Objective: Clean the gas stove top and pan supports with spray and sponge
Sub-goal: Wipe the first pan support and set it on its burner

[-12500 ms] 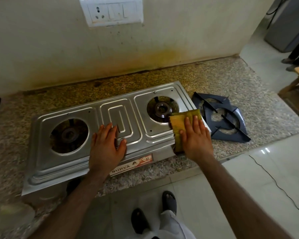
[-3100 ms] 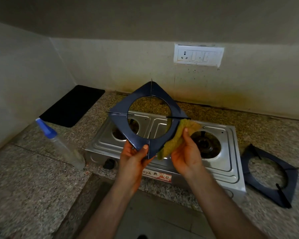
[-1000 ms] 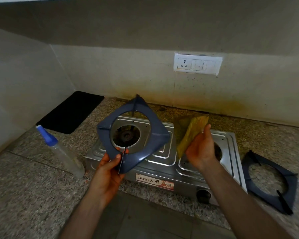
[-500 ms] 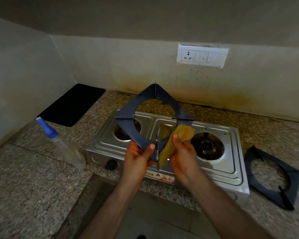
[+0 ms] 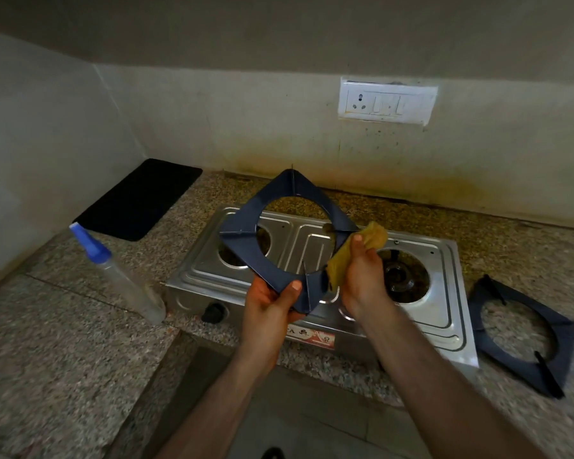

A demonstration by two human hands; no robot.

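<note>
Red stove label (image 5: pixel 312 337) shows unreadable writing beneath both hands.

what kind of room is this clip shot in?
Most likely a home kitchen. A two-burner steel gas stove sits on a speckled granite counter against a grease-stained wall with a socket plate. A spray bottle stands beside the stove.
</note>
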